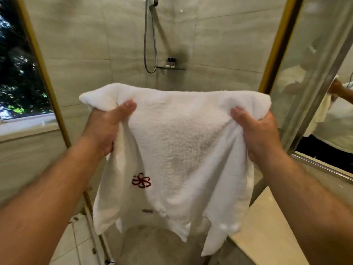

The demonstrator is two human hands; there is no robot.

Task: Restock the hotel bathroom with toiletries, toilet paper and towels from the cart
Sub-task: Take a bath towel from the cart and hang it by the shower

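Note:
A white terry towel (pixel 177 150) with a dark red embroidered flower mark hangs spread out in front of me at chest height. My left hand (pixel 108 125) grips its upper left corner, thumb on the front face. Gripping the upper right corner the same way is my right hand (pixel 256 131). The towel's lower edge dangles in uneven folds above the shower floor. Behind the towel, two small dark-capped toiletry bottles (pixel 171 62) stand on a glass shelf (pixel 172 68) on the shower wall.
A shower hose (pixel 150 43) loops down the tiled back wall. A gold-framed window (pixel 21 77) is at the left. The glass shower door (pixel 309 73) stands open at the right, beside a mirror showing a person's arm. A pale counter (pixel 267 232) lies lower right.

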